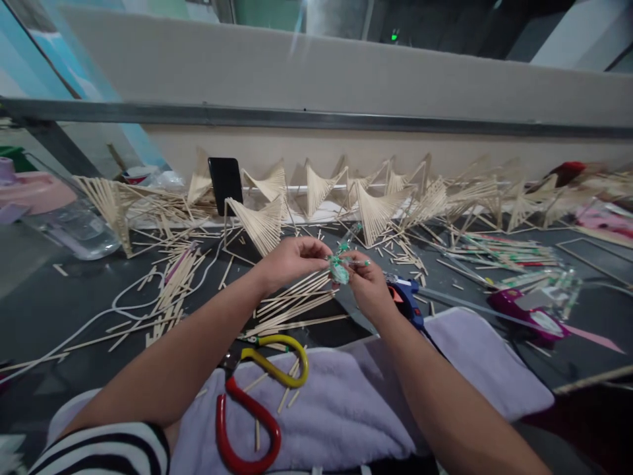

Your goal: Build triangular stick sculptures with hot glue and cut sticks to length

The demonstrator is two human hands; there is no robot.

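Observation:
Between my two hands, over the dark table, is a small green and clear plastic piece [339,272]. My left hand [297,259] pinches its left side with thumb and fingertips. The fingers of my right hand [366,280] are closed on its right side. Loose wooden sticks [291,305] lie below and behind my hands. Scissors with one yellow and one red handle [254,402] rest on a lilac cloth [341,396] nearer to me. A blue glue gun [409,300] lies just right of my right hand.
Fan-shaped stick structures [376,210] line the back, with a black phone [226,185] upright among them. A clear jug with a pink lid [79,227] stands left, near a white cable [119,310]. Green-tipped sticks [514,253] and a magenta tape dispenser [529,316] lie right.

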